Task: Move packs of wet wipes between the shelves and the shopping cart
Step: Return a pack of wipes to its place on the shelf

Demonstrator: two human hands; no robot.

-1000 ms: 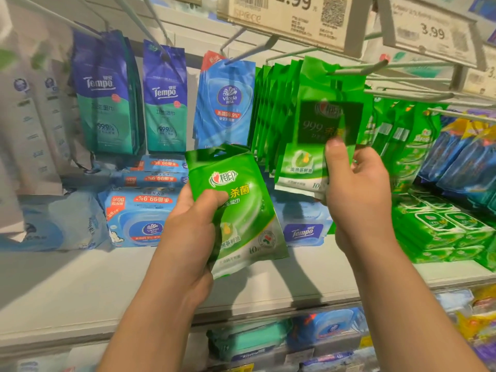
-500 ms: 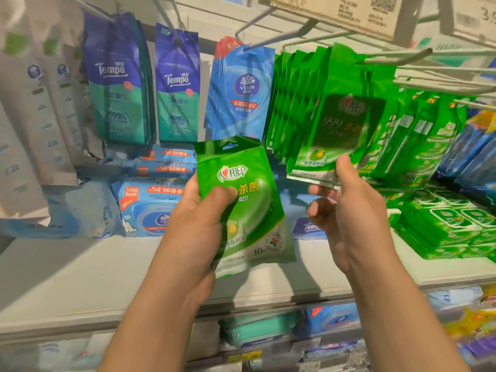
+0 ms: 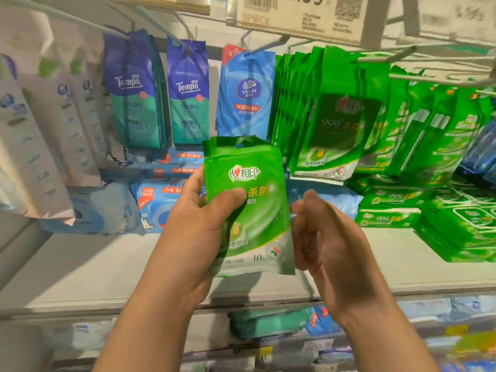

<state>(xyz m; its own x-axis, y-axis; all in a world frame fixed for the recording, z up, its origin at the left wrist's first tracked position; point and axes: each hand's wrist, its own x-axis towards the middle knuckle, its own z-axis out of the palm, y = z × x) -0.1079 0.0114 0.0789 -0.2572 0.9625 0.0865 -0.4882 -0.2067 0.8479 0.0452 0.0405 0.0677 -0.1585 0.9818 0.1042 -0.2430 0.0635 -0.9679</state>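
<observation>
My left hand point(image 3: 198, 226) grips a green pack of wet wipes point(image 3: 252, 210) in front of the shelf, thumb across its face. A second pack seems tucked behind it, judging by the doubled top edge. My right hand point(image 3: 322, 237) hovers just right of the pack with fingers loosely curled, holding nothing. Behind it, a row of matching green packs point(image 3: 335, 124) hangs on a peg. The shopping cart is out of view.
Tempo packs point(image 3: 161, 98) and a blue Vinda pack point(image 3: 247, 98) hang to the left. Blue tubs point(image 3: 158, 205) and stacked green packs point(image 3: 429, 216) lie on the white shelf point(image 3: 80, 269). Price tags point(image 3: 300, 14) jut out overhead; metal pegs point(image 3: 429, 57) stick forward at the upper right.
My right hand let go of the hanging green pack and dropped down and left, close to the pack held by my left hand. The view shifted slightly.
</observation>
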